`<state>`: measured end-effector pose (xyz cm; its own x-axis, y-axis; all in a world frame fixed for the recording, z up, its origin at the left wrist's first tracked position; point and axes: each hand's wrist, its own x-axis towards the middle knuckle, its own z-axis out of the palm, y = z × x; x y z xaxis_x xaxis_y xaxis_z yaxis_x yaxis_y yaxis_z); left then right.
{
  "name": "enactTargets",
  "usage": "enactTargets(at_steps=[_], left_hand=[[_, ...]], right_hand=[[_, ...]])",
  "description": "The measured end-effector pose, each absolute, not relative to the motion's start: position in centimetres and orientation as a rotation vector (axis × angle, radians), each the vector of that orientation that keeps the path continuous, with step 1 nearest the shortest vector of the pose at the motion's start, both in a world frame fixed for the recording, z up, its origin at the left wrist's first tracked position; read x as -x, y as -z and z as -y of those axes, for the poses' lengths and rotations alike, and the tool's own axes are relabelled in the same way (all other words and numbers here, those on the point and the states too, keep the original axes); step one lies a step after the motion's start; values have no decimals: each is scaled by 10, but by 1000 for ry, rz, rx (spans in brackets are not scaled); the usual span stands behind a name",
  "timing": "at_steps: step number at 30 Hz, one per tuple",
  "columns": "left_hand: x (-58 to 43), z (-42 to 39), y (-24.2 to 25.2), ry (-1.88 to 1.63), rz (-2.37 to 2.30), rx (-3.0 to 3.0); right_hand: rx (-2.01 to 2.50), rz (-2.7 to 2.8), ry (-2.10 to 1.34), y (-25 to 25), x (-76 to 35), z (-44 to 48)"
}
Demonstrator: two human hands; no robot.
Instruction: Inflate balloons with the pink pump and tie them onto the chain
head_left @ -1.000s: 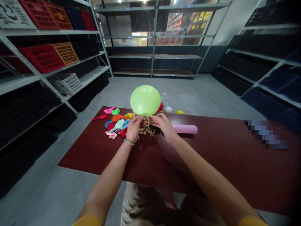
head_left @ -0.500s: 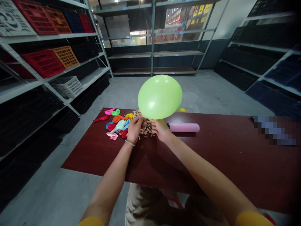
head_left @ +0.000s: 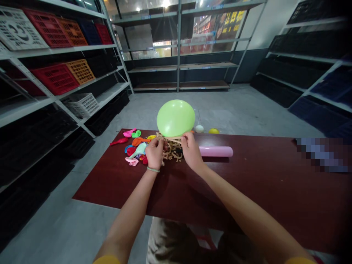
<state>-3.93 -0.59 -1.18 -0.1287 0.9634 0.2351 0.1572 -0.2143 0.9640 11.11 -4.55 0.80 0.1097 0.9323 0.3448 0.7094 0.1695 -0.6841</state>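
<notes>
An inflated light-green balloon (head_left: 176, 118) is held over the far edge of the dark red table. My left hand (head_left: 154, 154), wearing a pale band at the wrist, pinches at the balloon's lower left; its neck is hidden by the fingers. My right hand (head_left: 190, 153) is closed on a tan rubber band (head_left: 173, 139), stretched between the two hands just under the balloon. Below lies a pile of tan rubber bands (head_left: 172, 152). A pink balloon pump (head_left: 217, 151) rests beside my right hand, its dark end partly covered.
Several uninflated balloons (head_left: 139, 149) of mixed colours lie left of my left hand. A yellow balloon (head_left: 213, 131) and a white balloon (head_left: 199, 128) show beyond the table's far edge. Shelves with crates (head_left: 59, 79) stand at left. A pixelated item (head_left: 321, 154) lies at the table's right.
The green balloon has shifted left and away from me. My right hand has turned and moved apart from the left, and the tan rubber band now shows stretched between them.
</notes>
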Motion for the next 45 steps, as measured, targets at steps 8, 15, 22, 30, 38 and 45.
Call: enactTargets(at_steps=[8, 15, 22, 30, 38, 45], left_hand=[[40, 8, 8, -1473, -1279, -1341], [46, 12, 3, -1533, -1428, -1709], [48, 18, -2, -1681, -1477, -1804], [50, 17, -4, -1588, -1404, -1795], [48, 14, 1, -1387, -1117, -1789], [48, 11, -6, -1235, -867, -1324]], right_hand=[[1645, 1815, -78, -27, -115, 48], [1674, 1774, -243, -50, -123, 33], [1659, 1784, -242, -57, -127, 23], [1655, 1961, 2, -60, -128, 26], [1304, 2206, 126, -82, -130, 17], [1195, 2212, 20, -93, -122, 6]])
